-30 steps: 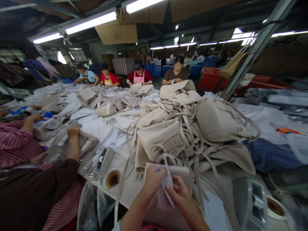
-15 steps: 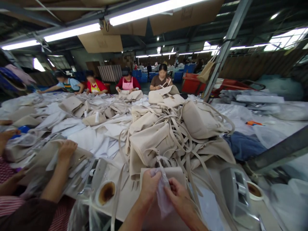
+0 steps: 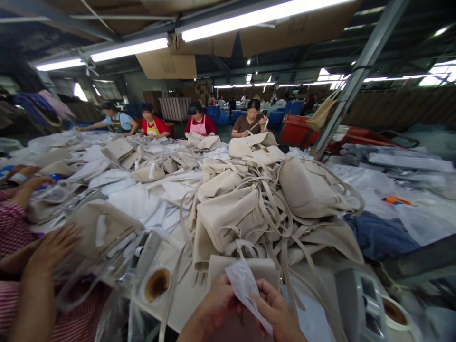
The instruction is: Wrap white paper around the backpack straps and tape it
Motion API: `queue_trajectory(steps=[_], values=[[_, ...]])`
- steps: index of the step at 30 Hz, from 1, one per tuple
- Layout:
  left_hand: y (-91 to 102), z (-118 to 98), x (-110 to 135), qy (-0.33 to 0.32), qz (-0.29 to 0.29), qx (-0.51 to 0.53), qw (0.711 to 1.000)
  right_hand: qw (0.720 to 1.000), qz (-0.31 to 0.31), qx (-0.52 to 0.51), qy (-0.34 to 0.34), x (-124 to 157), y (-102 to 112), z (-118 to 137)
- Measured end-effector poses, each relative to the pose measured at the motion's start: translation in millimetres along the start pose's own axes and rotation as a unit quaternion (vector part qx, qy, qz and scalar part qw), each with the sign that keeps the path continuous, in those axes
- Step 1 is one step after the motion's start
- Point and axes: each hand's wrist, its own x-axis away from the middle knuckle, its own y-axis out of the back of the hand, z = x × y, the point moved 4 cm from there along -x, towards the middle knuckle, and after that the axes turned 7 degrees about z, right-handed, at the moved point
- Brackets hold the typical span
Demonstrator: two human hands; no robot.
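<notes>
Beneath fluorescent tubes (image 3: 263, 19), a worktable (image 3: 180, 304) is crowded with bags. Both forearms are angled inward; a white tissue strip (image 3: 242, 279) is pinched between the curled left hand (image 3: 221, 293) and the thumb and closed fingers of the right hand (image 3: 273, 304), over a beige handbag (image 3: 261, 269). From there, a brown-stained dish (image 3: 156, 285) is set at nine o'clock, a grey tabletop machine (image 3: 351, 299) at three; twelve o'clock is blocked by heaped handbags (image 3: 231, 213). Half a second ago the strip was hung downward; now it is slanted and spread flatter.
</notes>
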Motion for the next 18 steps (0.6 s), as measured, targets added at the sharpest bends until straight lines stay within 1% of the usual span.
queue_trajectory(steps=[2,4,6,8,10,12,13,14,15,16,18], values=[[-6.8,6,-5,0.006,-0.012,0.015,1.0,1.0,-0.01,-0.006,0.0,4,-2,4],[-9.2,9,-9,0.007,-0.044,0.03,0.999,1.0,-0.023,0.001,0.006,8,-5,8],[-9.1,9,-12,-0.012,-0.086,0.048,0.995,0.999,-0.038,0.037,0.008,11,-7,8],[-10.3,7,-13,-0.035,-0.112,0.07,0.991,0.995,-0.049,0.081,0.012,13,-7,4],[-13.5,5,-13,-0.046,-0.12,0.091,0.988,0.992,-0.047,0.12,0.016,15,-2,-1],[-17.3,2,-13,-0.05,-0.12,0.106,0.986,0.983,-0.041,0.177,0.024,18,9,-5],[-18.8,1,-13,-0.056,-0.12,0.11,0.985,0.974,-0.051,0.218,0.035,20,17,-5],[-20.0,0,-13,-0.064,-0.121,0.114,0.984,0.96,-0.075,0.266,0.054,24,25,-3],[-20.7,0,-14,-0.072,-0.121,0.115,0.983,0.939,-0.107,0.315,0.084,28,33,2],[-21.1,1,-15,-0.077,-0.122,0.116,0.983,0.913,-0.137,0.363,0.124,33,38,8],[-21.2,6,-16,-0.085,-0.126,0.118,0.981,0.852,-0.161,0.453,0.209,41,37,21]])
